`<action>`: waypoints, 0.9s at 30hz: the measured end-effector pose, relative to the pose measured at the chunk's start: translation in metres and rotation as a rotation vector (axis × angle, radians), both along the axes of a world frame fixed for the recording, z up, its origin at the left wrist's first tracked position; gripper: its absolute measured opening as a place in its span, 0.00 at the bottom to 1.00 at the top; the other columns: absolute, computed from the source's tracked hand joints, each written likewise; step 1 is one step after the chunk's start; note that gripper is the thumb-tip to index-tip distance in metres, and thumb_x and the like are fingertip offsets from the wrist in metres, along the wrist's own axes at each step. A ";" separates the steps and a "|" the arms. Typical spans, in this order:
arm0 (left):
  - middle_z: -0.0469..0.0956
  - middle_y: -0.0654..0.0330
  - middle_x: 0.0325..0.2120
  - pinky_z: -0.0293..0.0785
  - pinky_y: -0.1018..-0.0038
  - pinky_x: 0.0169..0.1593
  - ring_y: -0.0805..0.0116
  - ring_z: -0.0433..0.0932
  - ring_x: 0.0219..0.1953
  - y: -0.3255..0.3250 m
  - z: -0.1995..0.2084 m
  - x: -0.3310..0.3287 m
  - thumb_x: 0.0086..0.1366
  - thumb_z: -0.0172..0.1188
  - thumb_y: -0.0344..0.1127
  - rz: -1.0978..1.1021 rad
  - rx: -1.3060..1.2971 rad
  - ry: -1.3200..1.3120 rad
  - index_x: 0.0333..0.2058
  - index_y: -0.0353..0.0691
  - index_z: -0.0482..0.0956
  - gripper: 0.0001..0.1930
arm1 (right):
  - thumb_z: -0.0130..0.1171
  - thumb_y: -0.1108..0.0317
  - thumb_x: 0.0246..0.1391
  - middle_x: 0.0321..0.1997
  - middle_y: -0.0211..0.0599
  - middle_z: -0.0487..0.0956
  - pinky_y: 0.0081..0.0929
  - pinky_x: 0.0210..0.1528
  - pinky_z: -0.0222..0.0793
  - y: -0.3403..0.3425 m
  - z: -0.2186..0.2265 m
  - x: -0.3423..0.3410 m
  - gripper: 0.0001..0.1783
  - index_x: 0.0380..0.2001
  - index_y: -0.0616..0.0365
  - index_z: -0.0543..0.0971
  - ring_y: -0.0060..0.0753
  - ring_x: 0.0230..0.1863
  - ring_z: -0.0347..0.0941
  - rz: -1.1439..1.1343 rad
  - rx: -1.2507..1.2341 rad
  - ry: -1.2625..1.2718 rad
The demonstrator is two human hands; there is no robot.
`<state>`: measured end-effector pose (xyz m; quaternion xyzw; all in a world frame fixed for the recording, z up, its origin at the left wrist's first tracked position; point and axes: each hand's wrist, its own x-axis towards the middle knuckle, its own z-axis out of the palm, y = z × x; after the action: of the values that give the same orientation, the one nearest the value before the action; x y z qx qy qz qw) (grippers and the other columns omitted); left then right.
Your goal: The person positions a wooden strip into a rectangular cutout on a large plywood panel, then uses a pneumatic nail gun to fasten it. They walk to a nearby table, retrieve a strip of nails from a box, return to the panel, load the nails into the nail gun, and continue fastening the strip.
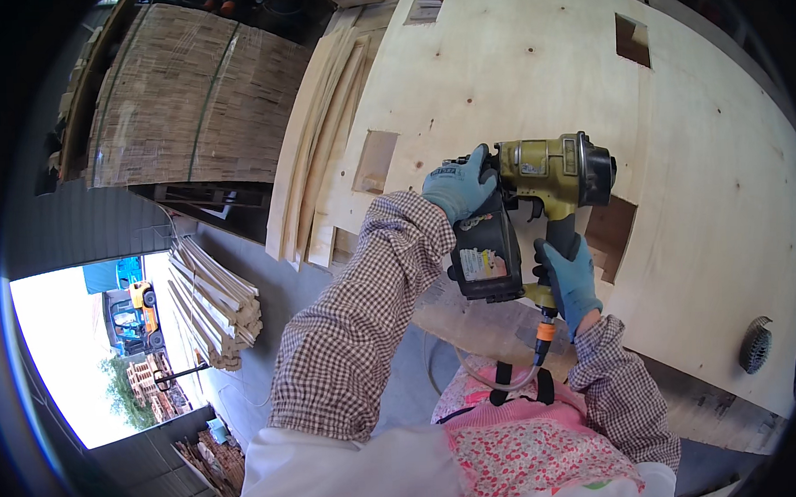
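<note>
A green and black coil nail gun (535, 160) is held above a pale plywood panel (515, 78), its nose toward the left. My right hand (574, 277), in a blue glove with dark finger parts, wraps around the handle below the trigger. Near the nose and the top of the black round magazine (487, 250), my gloved left hand (460, 189) grips the tool; some of its fingers are hidden behind it. From the handle's end an air hose (508, 387) with an orange and black coupling (546, 333) curves down toward my apron.
Rectangular holes, one a cutout (634, 40) at the far right, pierce the panel. A coil of nails (756, 348) lies on its right part. Long boards (320, 146) lie along its left side. Farther left stand a strapped wood stack (174, 99) and a bundle of battens (211, 303).
</note>
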<state>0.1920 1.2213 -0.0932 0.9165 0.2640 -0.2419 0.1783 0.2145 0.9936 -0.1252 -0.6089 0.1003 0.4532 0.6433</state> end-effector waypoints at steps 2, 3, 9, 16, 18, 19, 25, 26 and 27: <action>0.69 0.43 0.48 0.62 0.61 0.54 0.49 0.69 0.50 0.002 -0.002 0.000 0.61 0.41 0.52 -0.005 -0.041 -0.013 0.58 0.44 0.52 0.30 | 0.63 0.64 0.44 0.25 0.33 0.73 0.22 0.19 0.65 0.000 0.000 0.000 0.21 0.37 0.56 0.65 0.26 0.20 0.70 -0.001 -0.002 -0.005; 0.69 0.43 0.48 0.61 0.61 0.54 0.48 0.68 0.50 0.008 -0.005 -0.003 0.61 0.41 0.52 -0.023 -0.071 -0.032 0.58 0.44 0.52 0.30 | 0.63 0.64 0.44 0.25 0.33 0.73 0.22 0.19 0.65 0.001 -0.001 -0.001 0.21 0.37 0.56 0.65 0.26 0.20 0.70 0.001 -0.012 -0.009; 0.72 0.47 0.42 0.74 0.63 0.38 0.53 0.77 0.37 0.019 0.021 0.023 0.62 0.39 0.53 0.054 -0.322 0.216 0.54 0.44 0.57 0.27 | 0.62 0.64 0.44 0.26 0.32 0.72 0.21 0.21 0.66 0.001 0.000 0.003 0.21 0.39 0.59 0.66 0.23 0.21 0.69 0.012 -0.034 0.003; 0.76 0.50 0.36 0.76 0.69 0.28 0.59 0.79 0.29 0.056 0.046 0.057 0.65 0.38 0.53 0.430 -0.392 -0.237 0.56 0.46 0.59 0.25 | 0.62 0.64 0.45 0.26 0.32 0.72 0.21 0.21 0.66 -0.001 -0.002 0.002 0.22 0.40 0.58 0.65 0.23 0.20 0.69 0.031 -0.040 -0.008; 0.77 0.55 0.32 0.71 0.68 0.41 0.62 0.76 0.35 0.080 0.040 0.048 0.64 0.41 0.49 0.615 -0.389 -0.597 0.50 0.42 0.66 0.22 | 0.61 0.63 0.45 0.26 0.32 0.72 0.21 0.21 0.67 0.000 0.000 0.001 0.21 0.40 0.58 0.65 0.23 0.21 0.69 0.044 -0.044 -0.008; 0.77 0.54 0.34 0.70 0.68 0.42 0.61 0.76 0.37 0.094 0.037 0.035 0.64 0.41 0.49 0.511 -0.219 -0.651 0.50 0.42 0.67 0.22 | 0.61 0.63 0.45 0.26 0.32 0.72 0.21 0.21 0.67 0.001 0.001 -0.001 0.21 0.39 0.58 0.65 0.23 0.21 0.70 0.057 -0.044 -0.006; 0.69 0.48 0.43 0.65 0.63 0.49 0.49 0.69 0.45 0.010 0.048 -0.053 0.61 0.48 0.44 -0.111 0.048 -0.274 0.46 0.41 0.69 0.18 | 0.61 0.62 0.45 0.28 0.33 0.72 0.21 0.21 0.67 0.005 -0.005 -0.006 0.22 0.40 0.60 0.64 0.24 0.22 0.71 0.064 -0.050 -0.066; 0.70 0.50 0.42 0.57 0.60 0.52 0.54 0.66 0.48 0.002 0.027 -0.080 0.58 0.48 0.50 -0.287 0.242 -0.350 0.46 0.35 0.67 0.25 | 0.61 0.62 0.46 0.29 0.35 0.72 0.22 0.23 0.68 0.005 -0.005 -0.007 0.23 0.41 0.60 0.64 0.24 0.23 0.71 0.076 -0.048 -0.074; 0.66 0.45 0.46 0.52 0.56 0.56 0.49 0.62 0.52 -0.026 0.048 -0.075 0.57 0.50 0.51 -0.133 0.109 -0.315 0.48 0.31 0.65 0.29 | 0.60 0.62 0.46 0.30 0.36 0.73 0.22 0.24 0.68 0.003 -0.007 -0.003 0.24 0.43 0.60 0.64 0.25 0.24 0.71 0.068 -0.055 -0.087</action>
<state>0.1174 1.1953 -0.0454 0.9668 0.1841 -0.0919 0.1512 0.2115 0.9967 -0.1318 -0.6486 0.0642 0.4449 0.6143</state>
